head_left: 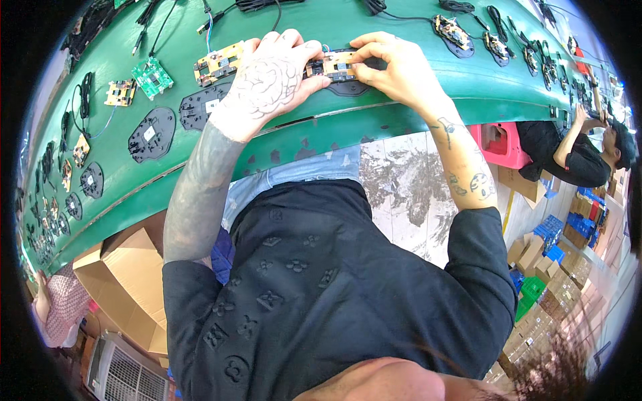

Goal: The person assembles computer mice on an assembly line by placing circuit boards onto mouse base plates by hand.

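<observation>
A tan circuit board (pixel 339 64) lies on a black plastic base shell (pixel 349 89) near the front edge of the green work surface. From its left end, my left hand (pixel 271 79) grips the board with thumb and fingers. The thumb and fingertips of my right hand (pixel 394 70) pinch the right end; the undersides of both grips are hidden. Partly behind my left hand is another tan board (pixel 219 63), with thin wires rising from it. Below that board lies a second black base shell (pixel 197 107), and a third shell (pixel 152 135) sits farther left.
A green circuit board (pixel 152 77) and a small tan board (pixel 121 93) lie to the left. More boards on shells with black cables (pixel 453 35) line the surface to the right. A pink stool (pixel 498 144), another person (pixel 568 150) and a cardboard box (pixel 130 281) are nearby.
</observation>
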The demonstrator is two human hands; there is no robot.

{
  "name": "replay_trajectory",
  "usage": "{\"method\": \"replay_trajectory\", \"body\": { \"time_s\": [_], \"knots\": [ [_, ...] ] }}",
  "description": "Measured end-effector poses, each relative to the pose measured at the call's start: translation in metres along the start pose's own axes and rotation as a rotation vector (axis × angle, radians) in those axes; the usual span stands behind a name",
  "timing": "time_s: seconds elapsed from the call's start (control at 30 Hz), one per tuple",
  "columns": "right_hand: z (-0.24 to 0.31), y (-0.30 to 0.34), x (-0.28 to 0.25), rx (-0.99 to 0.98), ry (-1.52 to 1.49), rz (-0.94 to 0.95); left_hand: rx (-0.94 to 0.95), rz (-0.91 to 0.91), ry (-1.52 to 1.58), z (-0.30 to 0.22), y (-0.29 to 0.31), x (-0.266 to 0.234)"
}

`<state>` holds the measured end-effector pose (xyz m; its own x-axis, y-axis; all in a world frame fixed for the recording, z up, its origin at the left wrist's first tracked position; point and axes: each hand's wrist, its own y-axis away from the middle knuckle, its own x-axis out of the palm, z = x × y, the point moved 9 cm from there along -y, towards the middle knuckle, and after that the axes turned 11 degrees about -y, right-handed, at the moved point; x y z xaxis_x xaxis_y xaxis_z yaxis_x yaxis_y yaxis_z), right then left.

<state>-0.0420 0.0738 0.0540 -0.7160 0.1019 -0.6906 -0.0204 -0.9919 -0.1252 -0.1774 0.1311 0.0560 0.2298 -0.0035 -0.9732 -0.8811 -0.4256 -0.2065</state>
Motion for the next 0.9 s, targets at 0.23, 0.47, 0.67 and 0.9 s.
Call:
{"method": "replay_trajectory", "body": {
  "time_s": [0.23,0.47,0.67,0.9],
  "knots": [
    [-0.006,0.006,0.001,-0.007,-0.04,-0.064,0.007,-0.005,0.007,-0.003,0.0,-0.001],
    [-0.007,0.009,0.001,0.023,-0.061,-0.096,0.033,-0.013,-0.015,-0.003,0.0,-0.002],
    [-0.011,0.006,-0.006,0.043,-0.094,-0.052,0.01,-0.052,0.04,-0.002,0.002,-0.003],
    [-0.012,-0.002,-0.004,0.123,-0.016,0.101,-0.023,-0.079,0.077,-0.002,0.004,-0.005]
  ]
}}
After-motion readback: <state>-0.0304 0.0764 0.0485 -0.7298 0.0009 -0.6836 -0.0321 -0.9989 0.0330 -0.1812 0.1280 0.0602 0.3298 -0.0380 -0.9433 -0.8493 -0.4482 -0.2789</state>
